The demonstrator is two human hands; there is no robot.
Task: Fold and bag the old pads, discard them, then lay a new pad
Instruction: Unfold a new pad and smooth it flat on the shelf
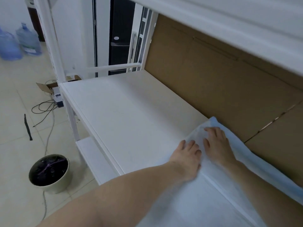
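Observation:
A pale blue and white pad (pixel 213 190) lies on the near right part of a white shelf board (pixel 131 115), its far edge bunched up against the cardboard backing. My left hand (pixel 186 159) rests flat on the pad's left edge with fingers spread. Just to its right, my right hand (pixel 216 145) presses palm-down on the pad with fingers apart. Neither hand grips anything. A round bin (pixel 49 174) lined with a dark bag stands on the floor at the lower left.
Brown cardboard (pixel 221 89) backs the shelf, and a white upper shelf (pixel 246 30) overhangs it. On the tiled floor at the left lie cables (pixel 44 108), an open small box (pixel 52 90) and a black strip (pixel 27 126). Two blue water bottles (pixel 19 43) stand far left.

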